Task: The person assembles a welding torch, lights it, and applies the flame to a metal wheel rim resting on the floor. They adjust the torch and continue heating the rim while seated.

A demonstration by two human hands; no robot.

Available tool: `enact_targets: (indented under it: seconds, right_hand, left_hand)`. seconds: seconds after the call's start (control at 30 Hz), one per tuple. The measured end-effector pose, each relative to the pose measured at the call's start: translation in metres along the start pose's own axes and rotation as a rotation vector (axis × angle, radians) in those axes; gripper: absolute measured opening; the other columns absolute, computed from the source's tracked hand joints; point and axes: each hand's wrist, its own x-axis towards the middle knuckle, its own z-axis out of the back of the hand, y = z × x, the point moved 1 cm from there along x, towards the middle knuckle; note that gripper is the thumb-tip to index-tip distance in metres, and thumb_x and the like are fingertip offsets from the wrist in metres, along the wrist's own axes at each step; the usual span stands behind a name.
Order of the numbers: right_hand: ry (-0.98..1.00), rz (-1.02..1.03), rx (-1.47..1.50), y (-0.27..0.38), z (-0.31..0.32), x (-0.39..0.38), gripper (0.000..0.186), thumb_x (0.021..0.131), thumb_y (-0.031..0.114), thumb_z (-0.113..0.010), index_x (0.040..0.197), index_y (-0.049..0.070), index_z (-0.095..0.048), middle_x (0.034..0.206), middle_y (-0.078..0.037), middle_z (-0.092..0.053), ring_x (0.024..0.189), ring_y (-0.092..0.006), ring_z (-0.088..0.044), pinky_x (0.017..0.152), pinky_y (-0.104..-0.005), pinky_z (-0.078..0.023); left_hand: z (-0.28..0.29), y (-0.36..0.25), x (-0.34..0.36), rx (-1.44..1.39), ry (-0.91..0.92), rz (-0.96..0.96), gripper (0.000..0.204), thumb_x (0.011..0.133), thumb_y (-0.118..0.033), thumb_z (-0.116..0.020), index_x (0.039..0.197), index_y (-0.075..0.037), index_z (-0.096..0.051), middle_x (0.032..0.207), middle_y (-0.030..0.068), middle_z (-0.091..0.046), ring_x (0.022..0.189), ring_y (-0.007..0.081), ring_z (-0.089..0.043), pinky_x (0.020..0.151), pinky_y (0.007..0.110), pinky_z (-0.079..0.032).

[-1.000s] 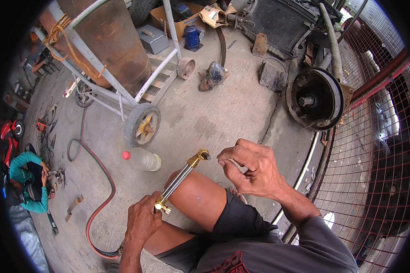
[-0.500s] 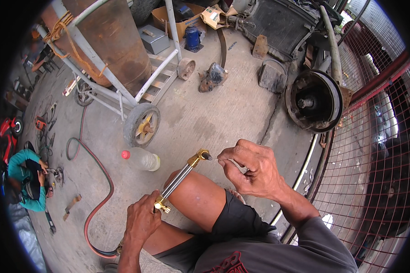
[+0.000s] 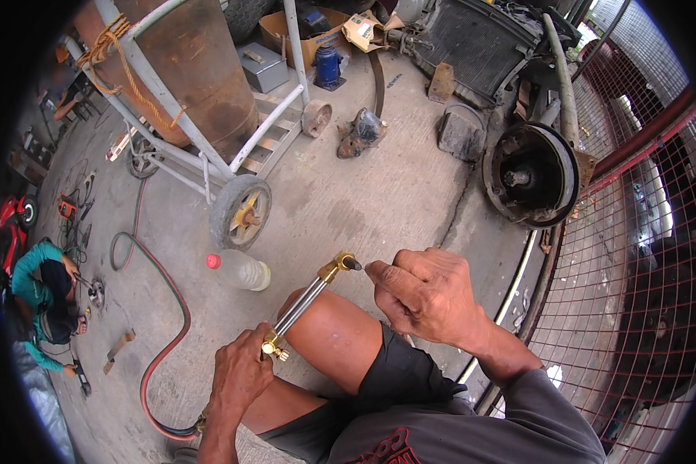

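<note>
My left hand is wrapped round the handle of a cutting torch with brass fittings and bright metal tubes. The torch slants up and to the right above my bare knee, its dark nozzle pointing right. Just beside that nozzle, my right hand is closed in a pinch, fingertips turned toward it. Whatever lies between those fingertips is too small to make out. Red and green hoses run from the torch's lower end across the concrete floor.
A clear bottle with a red cap lies near the torch. Beyond it stands a wheeled metal cart with a rusty cylinder. A brake drum and red wire mesh border the right. At left, a co-worker in teal sleeves crouches over tools.
My right hand has turned and dropped slightly, its fingers curling closer while staying by the nozzle. The torch has barely moved. The co-worker's one arm now reaches down to a tool on the floor.
</note>
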Motion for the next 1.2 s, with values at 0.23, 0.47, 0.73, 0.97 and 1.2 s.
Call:
enact_targets:
  seconds: [0.23,0.47,0.73,0.97,1.2]
  right_hand:
    - [0.087,0.038,-0.148,0.015,0.004,0.002,0.026,0.078,0.008,-0.077,0.103,0.004,-0.073,0.076,-0.002,-0.054,0.060,-0.0175,-0.061,0.055,-0.0352,-0.048]
    - [0.217,-0.048,-0.093,0.013,0.008,0.002,0.021,0.081,0.009,-0.075,0.100,0.003,-0.070,0.080,-0.005,-0.058,0.065,-0.0222,-0.066,0.059,-0.0380,-0.053]
    - [0.265,-0.046,-0.055,0.008,0.005,-0.002,0.016,0.079,0.009,-0.075,0.094,0.005,-0.070,0.078,-0.006,-0.059,0.065,-0.0256,-0.067,0.059,-0.0399,-0.054]
    - [0.244,-0.291,-0.003,0.009,0.031,0.002,0.012,0.087,0.016,-0.071,0.098,0.013,-0.075,0.085,-0.009,-0.070,0.073,-0.0335,-0.071,0.063,-0.0444,-0.054]
    - [0.092,-0.187,0.087,-0.001,0.018,-0.003,0.023,0.082,0.001,-0.074,0.104,0.008,-0.078,0.071,-0.005,-0.059,0.058,-0.0218,-0.061,0.054,-0.0368,-0.048]
  left_hand:
    - [-0.006,-0.005,-0.003,0.094,-0.049,0.023,0.060,0.080,0.003,-0.067,0.140,0.003,-0.062,0.104,0.0224,-0.072,0.089,0.0425,-0.072,0.080,0.051,-0.059]
    - [-0.012,-0.005,-0.008,0.186,-0.062,0.035,0.059,0.083,0.001,-0.067,0.141,0.006,-0.060,0.102,0.0219,-0.070,0.088,0.0419,-0.072,0.078,0.051,-0.059]
    - [-0.010,0.001,-0.007,0.161,-0.028,0.021,0.061,0.084,-0.005,-0.068,0.143,0.004,-0.061,0.107,0.0207,-0.071,0.089,0.0408,-0.074,0.082,0.049,-0.060]
    - [-0.004,-0.005,-0.006,0.054,-0.030,0.081,0.058,0.080,0.003,-0.066,0.138,0.003,-0.065,0.105,0.0238,-0.073,0.093,0.0434,-0.072,0.083,0.052,-0.058]
    - [0.000,-0.006,0.001,-0.005,-0.032,0.049,0.055,0.081,0.002,-0.064,0.135,0.004,-0.067,0.101,0.0244,-0.073,0.091,0.0440,-0.072,0.082,0.052,-0.057]
